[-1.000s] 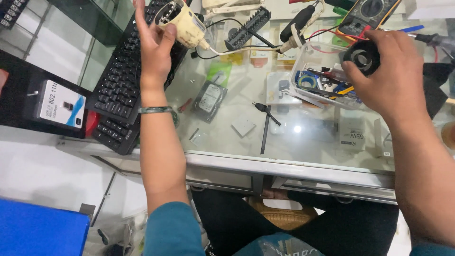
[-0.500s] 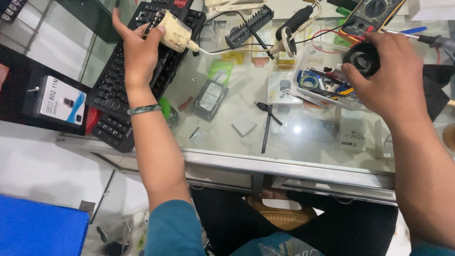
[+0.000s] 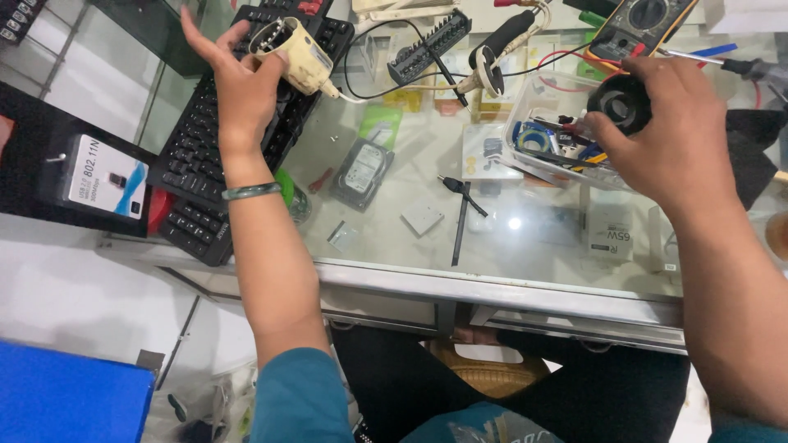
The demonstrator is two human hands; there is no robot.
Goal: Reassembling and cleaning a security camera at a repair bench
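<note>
While the left hand [image 3: 238, 86] holds the cream plastic connector plug with a metal multi-pin face [image 3: 297, 51] up off the desk — fingers curled round its body, thumb spread wide — the right hand [image 3: 677, 135] sits closed on a round black ring-shaped part [image 3: 620, 102], fingertips on its rim, just over the clear plastic parts tray [image 3: 525, 156]. Plug's white cable [image 3: 394, 97] trails away right of the left hand, so it's picked up but I'd judge not mated to anything yet; pin face looks bare. Ring part is gripped too, can't tell if it's lifted clear of the tray. So both pieces in hand, nothing joined — the fitting looks to be all ahead.

Under the left wrist: black computer keyboard [image 3: 197, 156]. Between the hands: bare silver hard drive [image 3: 361, 172], black tweezers [image 3: 460, 209], a small white square plate [image 3: 423, 219]. Beyond the right hand: yellow-edged multimeter with red and black leads [image 3: 644, 25].

Surface is a glass-topped counter [image 3: 525, 246] with a metal frame, reflective, cluttered. White tiled floor below left of the counter, blue box [image 3: 66, 394] at the near-left corner. Looks like a small electronics repair bench.
</note>
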